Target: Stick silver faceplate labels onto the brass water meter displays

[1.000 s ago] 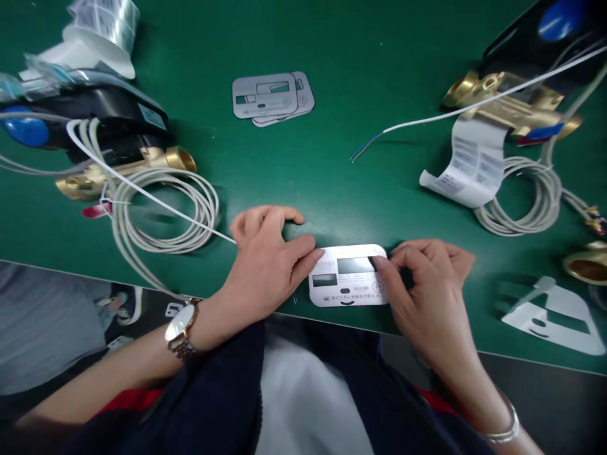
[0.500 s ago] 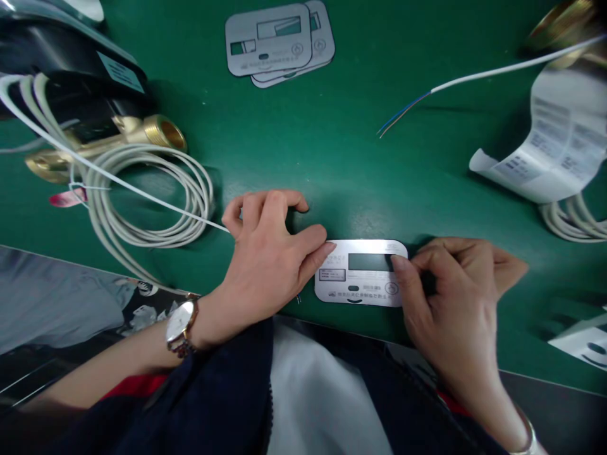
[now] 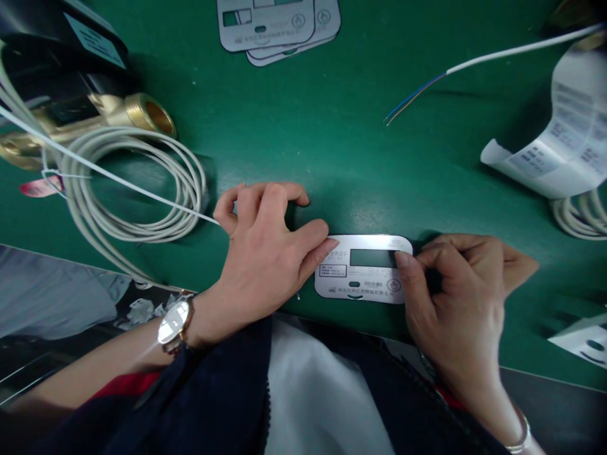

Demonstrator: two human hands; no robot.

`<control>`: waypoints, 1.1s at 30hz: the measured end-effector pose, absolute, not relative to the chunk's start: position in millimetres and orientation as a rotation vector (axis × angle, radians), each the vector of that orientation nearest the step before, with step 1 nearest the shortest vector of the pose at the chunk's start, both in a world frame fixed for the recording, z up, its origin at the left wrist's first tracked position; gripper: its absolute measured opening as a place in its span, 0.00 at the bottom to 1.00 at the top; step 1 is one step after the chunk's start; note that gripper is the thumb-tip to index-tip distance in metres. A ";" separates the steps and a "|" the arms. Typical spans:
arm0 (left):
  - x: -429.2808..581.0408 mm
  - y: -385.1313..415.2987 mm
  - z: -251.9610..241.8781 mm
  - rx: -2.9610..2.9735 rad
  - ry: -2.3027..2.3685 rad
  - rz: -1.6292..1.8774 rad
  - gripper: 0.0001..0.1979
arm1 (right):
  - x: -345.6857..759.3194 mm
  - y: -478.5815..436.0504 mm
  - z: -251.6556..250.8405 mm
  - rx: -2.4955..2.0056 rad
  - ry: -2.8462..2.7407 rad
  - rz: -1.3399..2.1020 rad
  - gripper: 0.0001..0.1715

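A silver faceplate label (image 3: 374, 276) with rounded corners, printed text and a rectangular window is held just above the green table's near edge. My left hand (image 3: 265, 246) pinches its left end between thumb and forefinger, the other fingers curled. At the right end, the thumb and bent forefinger of my right hand (image 3: 459, 291) grip the label's edge. A white cable (image 3: 190, 212) runs in under the left hand, and short bare wire ends (image 3: 298, 296) show below that hand.
Similar faceplates (image 3: 270, 31) lie stacked at the far side. On the left sit a black meter with a brass fitting (image 3: 147, 117) and a coiled cable (image 3: 199, 183). A curled printed sheet (image 3: 545, 158), a stripped cable (image 3: 497, 57) and a white piece (image 3: 585, 338) are at the right.
Both hands keep their hold on the faceplate, which is nearly in the same place. The view has shifted slightly, so the stacked plates and meter appear higher and the meter further left.
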State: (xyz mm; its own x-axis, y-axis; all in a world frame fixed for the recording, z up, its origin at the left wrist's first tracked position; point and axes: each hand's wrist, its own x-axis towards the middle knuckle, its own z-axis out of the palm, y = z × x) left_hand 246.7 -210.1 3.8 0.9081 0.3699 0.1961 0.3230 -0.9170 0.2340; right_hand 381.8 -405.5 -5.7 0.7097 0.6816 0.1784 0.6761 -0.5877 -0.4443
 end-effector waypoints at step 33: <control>210.5 -212.8 4.8 2.910 0.192 0.721 0.21 | 380.8 -404.8 -8.4 -2.422 -1.085 -0.069 0.18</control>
State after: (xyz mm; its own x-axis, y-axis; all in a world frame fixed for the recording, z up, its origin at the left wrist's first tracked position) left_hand 210.5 -212.8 4.8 0.8773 0.1563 0.4537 0.0907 -0.9824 0.1630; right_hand 380.8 -404.8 -8.4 0.6839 0.6905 0.2356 0.7146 -0.5690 -0.4069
